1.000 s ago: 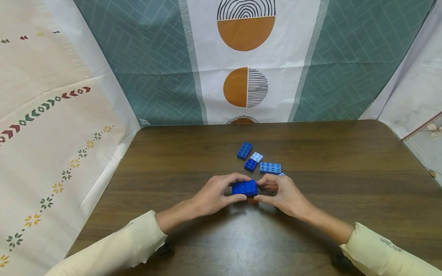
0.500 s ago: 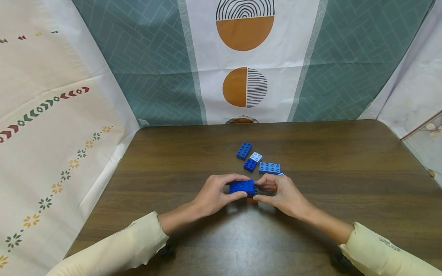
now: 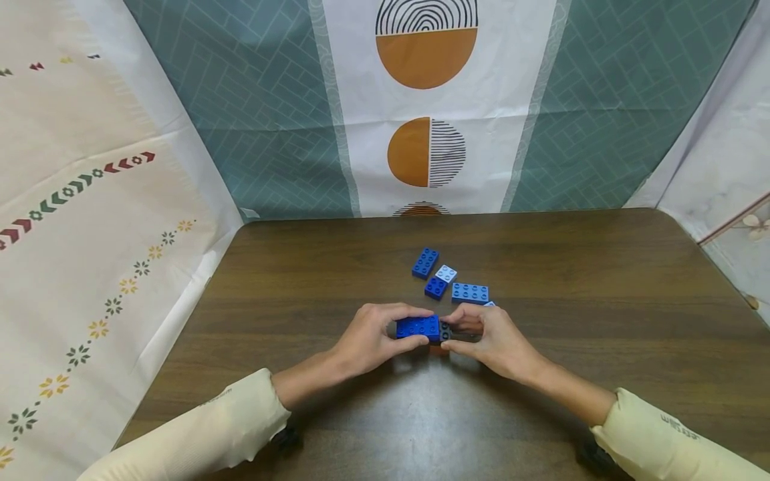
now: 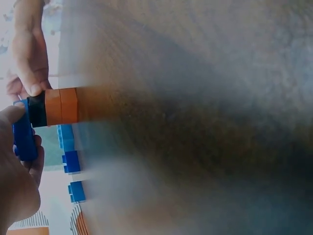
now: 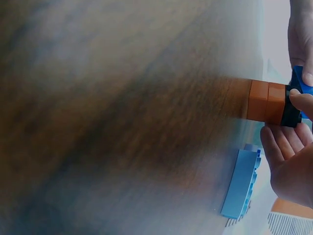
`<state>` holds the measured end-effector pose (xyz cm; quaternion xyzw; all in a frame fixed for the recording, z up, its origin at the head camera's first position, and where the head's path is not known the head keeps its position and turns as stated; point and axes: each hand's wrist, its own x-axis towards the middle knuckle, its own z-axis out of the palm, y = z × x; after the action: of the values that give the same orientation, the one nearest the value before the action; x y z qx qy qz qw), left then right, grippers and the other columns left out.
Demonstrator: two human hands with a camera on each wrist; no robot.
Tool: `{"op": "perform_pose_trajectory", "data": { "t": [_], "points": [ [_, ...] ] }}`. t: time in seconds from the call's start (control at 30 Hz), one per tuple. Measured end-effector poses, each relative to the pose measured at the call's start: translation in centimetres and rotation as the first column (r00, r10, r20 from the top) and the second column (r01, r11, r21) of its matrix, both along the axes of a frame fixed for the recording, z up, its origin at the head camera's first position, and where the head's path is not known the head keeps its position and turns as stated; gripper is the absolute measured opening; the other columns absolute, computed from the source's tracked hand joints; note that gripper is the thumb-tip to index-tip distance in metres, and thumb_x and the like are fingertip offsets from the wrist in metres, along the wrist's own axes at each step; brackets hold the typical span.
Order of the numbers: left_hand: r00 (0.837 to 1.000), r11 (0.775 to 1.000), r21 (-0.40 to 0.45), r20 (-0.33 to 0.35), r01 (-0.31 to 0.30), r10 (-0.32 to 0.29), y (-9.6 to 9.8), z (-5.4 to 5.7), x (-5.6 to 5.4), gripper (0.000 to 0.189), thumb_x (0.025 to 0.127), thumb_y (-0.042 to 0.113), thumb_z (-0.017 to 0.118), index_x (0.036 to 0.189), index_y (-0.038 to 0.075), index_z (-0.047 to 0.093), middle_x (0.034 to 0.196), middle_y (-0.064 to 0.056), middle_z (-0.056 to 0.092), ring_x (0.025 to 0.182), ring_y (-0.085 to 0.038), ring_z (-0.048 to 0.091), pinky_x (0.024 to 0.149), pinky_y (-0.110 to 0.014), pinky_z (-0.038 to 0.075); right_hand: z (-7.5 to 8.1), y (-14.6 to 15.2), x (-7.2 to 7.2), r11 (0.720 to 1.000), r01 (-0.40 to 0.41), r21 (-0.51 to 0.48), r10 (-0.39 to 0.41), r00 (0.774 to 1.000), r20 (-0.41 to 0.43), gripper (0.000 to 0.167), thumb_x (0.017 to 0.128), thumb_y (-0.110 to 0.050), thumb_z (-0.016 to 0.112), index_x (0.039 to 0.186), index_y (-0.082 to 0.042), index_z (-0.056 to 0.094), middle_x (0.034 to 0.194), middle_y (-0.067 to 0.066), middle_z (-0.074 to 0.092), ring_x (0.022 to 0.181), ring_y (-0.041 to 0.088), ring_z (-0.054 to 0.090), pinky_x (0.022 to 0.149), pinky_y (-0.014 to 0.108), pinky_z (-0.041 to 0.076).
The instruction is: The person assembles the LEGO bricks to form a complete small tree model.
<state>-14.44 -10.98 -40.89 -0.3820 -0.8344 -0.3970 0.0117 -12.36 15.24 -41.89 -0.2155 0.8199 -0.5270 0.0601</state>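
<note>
My left hand (image 3: 377, 337) pinches a long blue toy brick (image 3: 418, 327) between thumb and fingers, holding it level. It lies over the left part of a black brick (image 3: 445, 331), whose studs show at its right end. In the left wrist view two orange bricks (image 4: 62, 106) stand on the table under the black one, and the blue brick sticks out to one side of this stack. My right hand (image 3: 493, 337) grips the black brick from the right, its thumb (image 5: 299, 100) pressed against the side.
Beyond the hands on the wooden table (image 3: 301, 267) lie a blue brick (image 3: 425, 262), a small pale blue one (image 3: 446, 273), a small dark blue one (image 3: 436, 288) and a long light blue one (image 3: 470, 292). Another light blue brick (image 3: 490, 304) is mostly hidden behind my right hand.
The blue brick has shifted left with my left hand and turned straighter, so more of the black brick's studs show. My right hand has stayed nearly in place.
</note>
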Motion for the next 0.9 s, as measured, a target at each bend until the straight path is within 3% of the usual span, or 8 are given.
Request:
{"op": "perform_pose_trajectory", "data": {
  "t": [0.33, 0.63, 0.8, 0.9],
  "points": [
    [0.993, 0.997, -0.076, -0.119, 0.014, -0.023, 0.1, 0.4, -0.4, 0.038, 0.096, 0.029, 0.083, 0.131, 0.016, 0.076, 0.116, 0.000, 0.078, 0.101, -0.009, 0.071, 0.085, -0.027, 0.059, 0.0, 0.0, -0.1, 1.000, -0.005, -0.003, 0.005, 1.000, 0.006, 0.026, 0.090, -0.007, 0.087, 0.112, -0.006, 0.073, 0.116, 0.009, 0.075, 0.110, 0.028, 0.075, 0.095, 0.041, 0.060],
    [0.993, 0.996, -0.076, -0.112, 0.037, -0.045, 0.2, 0.6, -0.8, 0.034, 0.095, 0.026, 0.084, 0.127, 0.014, 0.078, 0.115, 0.002, 0.079, 0.096, -0.006, 0.071, 0.078, -0.026, 0.059, 0.3, 0.2, -0.5, 0.999, -0.025, 0.034, 0.025, 1.000, 0.005, 0.026, 0.090, -0.012, 0.088, 0.111, -0.008, 0.075, 0.118, 0.009, 0.076, 0.113, 0.030, 0.074, 0.096, 0.045, 0.060],
    [0.994, 0.996, -0.077, -0.106, 0.033, -0.041, 0.2, 0.7, -0.8, 0.034, 0.094, 0.025, 0.085, 0.126, 0.014, 0.078, 0.115, 0.002, 0.079, 0.095, -0.005, 0.070, 0.077, -0.026, 0.059, 0.9, 0.9, -1.4, 0.995, -0.082, 0.065, 0.080, 0.996, 0.025, 0.027, 0.095, -0.020, 0.083, 0.119, -0.010, 0.077, 0.120, 0.007, 0.077, 0.117, 0.029, 0.073, 0.098, 0.046, 0.059],
    [0.994, 0.996, -0.083, -0.101, 0.026, -0.034, 0.2, 0.7, -0.8, 0.034, 0.094, 0.025, 0.086, 0.126, 0.015, 0.078, 0.114, 0.002, 0.079, 0.092, -0.005, 0.069, 0.075, -0.026, 0.059, 1.4, 1.6, -2.3, 0.998, -0.061, 0.032, 0.060, 0.998, 0.037, 0.028, 0.099, -0.023, 0.079, 0.125, -0.011, 0.077, 0.123, 0.009, 0.076, 0.118, 0.030, 0.072, 0.098, 0.042, 0.059]
  ]
}}
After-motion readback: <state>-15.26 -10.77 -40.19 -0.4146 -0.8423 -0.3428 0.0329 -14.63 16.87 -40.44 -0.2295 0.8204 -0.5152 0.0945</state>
